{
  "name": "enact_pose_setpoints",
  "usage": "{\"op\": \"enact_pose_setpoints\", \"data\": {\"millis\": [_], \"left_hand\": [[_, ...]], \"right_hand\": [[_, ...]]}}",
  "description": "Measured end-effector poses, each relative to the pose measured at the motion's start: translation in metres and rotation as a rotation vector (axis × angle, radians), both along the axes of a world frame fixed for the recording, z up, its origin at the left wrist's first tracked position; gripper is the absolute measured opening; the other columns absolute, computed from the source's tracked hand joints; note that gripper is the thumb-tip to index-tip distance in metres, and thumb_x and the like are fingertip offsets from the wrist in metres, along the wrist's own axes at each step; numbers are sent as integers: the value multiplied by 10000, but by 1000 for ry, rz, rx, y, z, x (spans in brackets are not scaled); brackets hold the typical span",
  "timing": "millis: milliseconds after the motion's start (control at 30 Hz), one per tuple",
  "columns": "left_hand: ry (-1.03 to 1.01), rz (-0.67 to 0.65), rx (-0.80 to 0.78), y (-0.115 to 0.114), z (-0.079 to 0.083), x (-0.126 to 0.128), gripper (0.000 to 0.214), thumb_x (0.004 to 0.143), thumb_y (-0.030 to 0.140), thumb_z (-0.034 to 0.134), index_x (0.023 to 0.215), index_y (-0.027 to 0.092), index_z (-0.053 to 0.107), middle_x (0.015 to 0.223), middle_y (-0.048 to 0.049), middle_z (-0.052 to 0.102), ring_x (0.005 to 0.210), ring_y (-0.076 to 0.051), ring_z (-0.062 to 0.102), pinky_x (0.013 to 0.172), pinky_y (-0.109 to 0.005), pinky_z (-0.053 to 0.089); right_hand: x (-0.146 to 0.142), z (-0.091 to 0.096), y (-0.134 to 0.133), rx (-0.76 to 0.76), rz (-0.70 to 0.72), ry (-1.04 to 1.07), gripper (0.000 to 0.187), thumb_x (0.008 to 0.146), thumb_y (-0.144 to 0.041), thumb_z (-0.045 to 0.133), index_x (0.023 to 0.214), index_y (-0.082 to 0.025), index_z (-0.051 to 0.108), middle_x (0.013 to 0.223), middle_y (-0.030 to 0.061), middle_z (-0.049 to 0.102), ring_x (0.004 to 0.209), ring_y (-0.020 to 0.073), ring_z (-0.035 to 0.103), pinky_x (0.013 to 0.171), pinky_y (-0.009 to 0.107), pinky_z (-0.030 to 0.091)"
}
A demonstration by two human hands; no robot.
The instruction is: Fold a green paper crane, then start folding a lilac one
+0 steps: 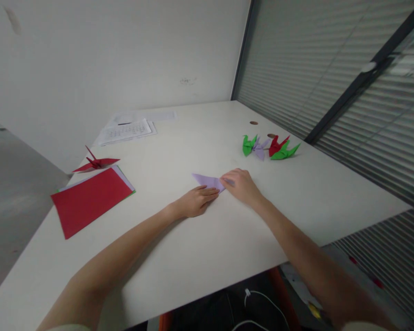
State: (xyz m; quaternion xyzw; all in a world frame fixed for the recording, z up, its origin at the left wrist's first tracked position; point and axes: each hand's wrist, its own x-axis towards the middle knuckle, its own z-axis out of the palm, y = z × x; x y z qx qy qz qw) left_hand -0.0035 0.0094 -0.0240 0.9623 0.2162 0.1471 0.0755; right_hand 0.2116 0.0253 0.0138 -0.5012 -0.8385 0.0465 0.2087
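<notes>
A folded sheet of lavender origami paper (207, 180) lies on the white table, its pointed left end showing. My left hand (198, 201) rests on its lower edge with the fingers stretched out flat. At the right end of the paper, my right hand (240, 185) has its fingers bent and closed on it, and part of the paper is hidden beneath them. Farther right stand folded paper cranes: a green crane (249, 145), a lavender crane (260, 149), a red crane (276, 146) and another green crane (285, 151).
On the left, a stack of coloured paper with a red sheet on top (93, 200) lies near the table edge, a large red crane (95, 163) just behind it. Printed sheets (126, 132) with a dark pen (124, 123) are at the back. Window blinds (317, 82) border the right side.
</notes>
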Motion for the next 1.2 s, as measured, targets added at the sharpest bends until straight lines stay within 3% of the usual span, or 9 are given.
{"op": "enact_pose_setpoints", "data": {"millis": [100, 233, 433, 533, 667, 833, 900, 1033, 1200], "left_hand": [[-4, 14, 4, -1, 1, 1, 476, 841, 60, 442, 1310, 124, 491, 1398, -143, 494, 1313, -213, 450, 1120, -442, 338], [-12, 36, 5, -2, 1, 1, 451, 856, 66, 437, 1300, 116, 497, 1393, -143, 500, 1301, -213, 464, 1115, -442, 346], [-14, 30, -2, -2, 0, -1, 457, 870, 71, 418, 1322, 110, 479, 1414, -136, 477, 1323, -199, 437, 1130, -425, 327], [-12, 30, -7, -2, -1, -2, 465, 873, 67, 411, 1332, 110, 472, 1410, -135, 482, 1323, -192, 436, 1136, -418, 318], [-11, 28, -19, -2, -1, -3, 469, 868, 68, 417, 1331, 114, 477, 1414, -134, 478, 1327, -187, 431, 1141, -413, 311], [-1, 27, -24, -2, 1, -2, 500, 840, 51, 417, 1330, 133, 474, 1424, -116, 470, 1323, -187, 435, 1133, -435, 320], [13, 28, -20, -2, 1, -2, 502, 844, 57, 410, 1336, 139, 469, 1430, -110, 463, 1328, -182, 429, 1137, -425, 314], [31, 39, -13, -2, 0, -3, 485, 867, 86, 400, 1348, 113, 458, 1437, -126, 450, 1343, -189, 407, 1149, -408, 296], [28, 27, -41, -3, 0, -4, 486, 885, 88, 374, 1366, 127, 438, 1448, -121, 435, 1354, -173, 391, 1159, -419, 274]], "right_hand": [[2, -10, -20, 18, 127, -100, 300, 926, -416, 490, 1038, -241, 706, 1102, 55, 710, 1127, 261, 539, 966, 423, 314], [8, -29, -34, 31, 124, -148, 401, 928, -465, 468, 1220, -242, 629, 1254, 64, 638, 1260, 292, 461, 1025, 485, 286], [14, -31, -33, 80, 114, -184, 400, 911, -508, 476, 1202, -295, 647, 1249, 2, 640, 1346, 317, 361, 1122, 571, 134], [27, -31, -23, 117, 48, -193, 380, 887, -533, 502, 1147, -321, 679, 1219, -12, 657, 1378, 340, 299, 1119, 622, 80], [60, -34, -5, 151, -114, -183, 344, 879, -511, 521, 1077, -307, 714, 1148, 25, 695, 1337, 368, 355, 1083, 676, 84], [69, -30, 1, 228, -260, -80, 357, 916, -441, 480, 1011, -216, 740, 1091, 90, 714, 1234, 343, 460, 1053, 604, 234], [53, -27, -7, 250, -176, -69, 365, 928, -425, 464, 1052, -202, 725, 1121, 81, 705, 1206, 319, 487, 1032, 549, 304], [18, -27, -28, 165, 212, -178, 439, 935, -472, 439, 1223, -203, 634, 1261, 48, 635, 1278, 280, 446, 1047, 469, 338], [36, -36, -24, 143, 64, -249, 417, 932, -502, 421, 1198, -279, 651, 1236, 12, 648, 1337, 331, 375, 1085, 591, 218]]}}
